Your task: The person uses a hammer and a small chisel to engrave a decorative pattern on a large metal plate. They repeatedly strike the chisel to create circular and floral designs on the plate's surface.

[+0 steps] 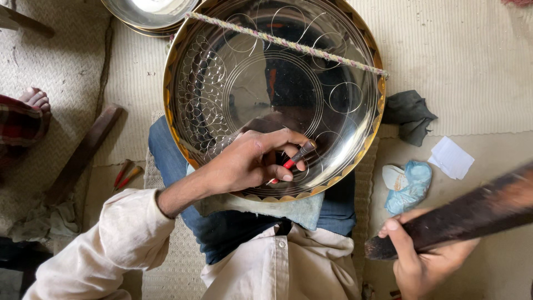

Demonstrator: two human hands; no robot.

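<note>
A large shiny metal plate (344, 119) with engraved circles and a gold rim rests on my lap. My left hand (247, 161) lies inside its lower part and is shut on a small chisel (297, 157) with a red band, its tip touching the plate surface. My right hand (422, 261) at the lower right grips a long dark wooden mallet (472, 214), raised off to the right of the plate. A twisted cord (288, 43) runs across the plate's upper part.
Another metal bowl (150, 14) sits at the top. A dark cloth (410, 114), white paper (451, 157) and a blue-white rag (408, 186) lie on the right. Red-handled tools (126, 175) and a wooden bar (83, 153) lie left, near another person's foot (36, 100).
</note>
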